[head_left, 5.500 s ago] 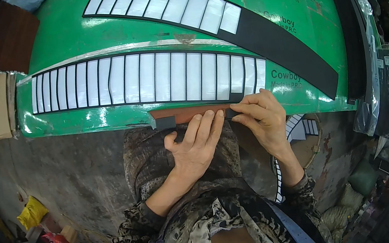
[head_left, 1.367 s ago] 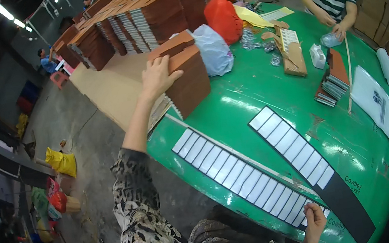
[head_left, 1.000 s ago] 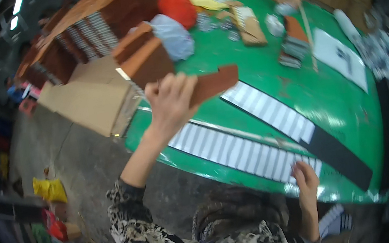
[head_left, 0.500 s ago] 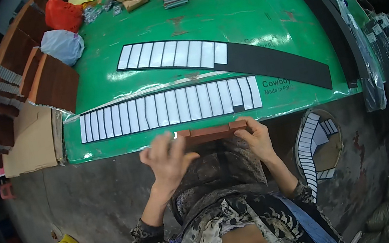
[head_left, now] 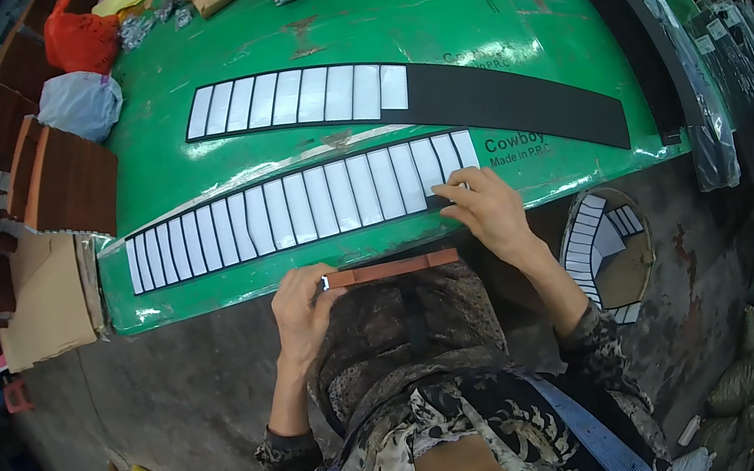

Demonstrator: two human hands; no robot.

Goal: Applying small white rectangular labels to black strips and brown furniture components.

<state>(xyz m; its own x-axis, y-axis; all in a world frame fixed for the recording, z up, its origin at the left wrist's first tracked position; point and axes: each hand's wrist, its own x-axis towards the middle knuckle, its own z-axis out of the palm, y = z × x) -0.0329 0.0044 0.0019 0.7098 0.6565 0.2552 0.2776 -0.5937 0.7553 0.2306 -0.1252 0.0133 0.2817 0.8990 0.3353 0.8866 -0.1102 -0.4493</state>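
Observation:
Near the table's front edge, my left hand point(head_left: 303, 310) is closed on the left end of a reddish-brown flat box point(head_left: 392, 269), seen edge-on. A small white bit shows at that end, by my fingertips. My right hand point(head_left: 488, 214) bends in a pinch at the lower right part of the near black strip point(head_left: 295, 211), which carries a row of white labels. Whatever lies between those fingertips is too small or hidden to name. Farther back lies a second black strip point(head_left: 513, 103), with white labels on its left half and bare black on its right.
Brown boxes point(head_left: 71, 179) stand stacked at the left, near a white plastic bag point(head_left: 80, 106) and a red bag point(head_left: 79, 36). Long black strips point(head_left: 625, 33) lie along the table's right side. A round bin point(head_left: 631, 271) with label strips stands on the floor at right.
My right hand has let go of the box's right end and moved up to the near strip. My left hand has closed on the box's left end. The view has shifted slightly.

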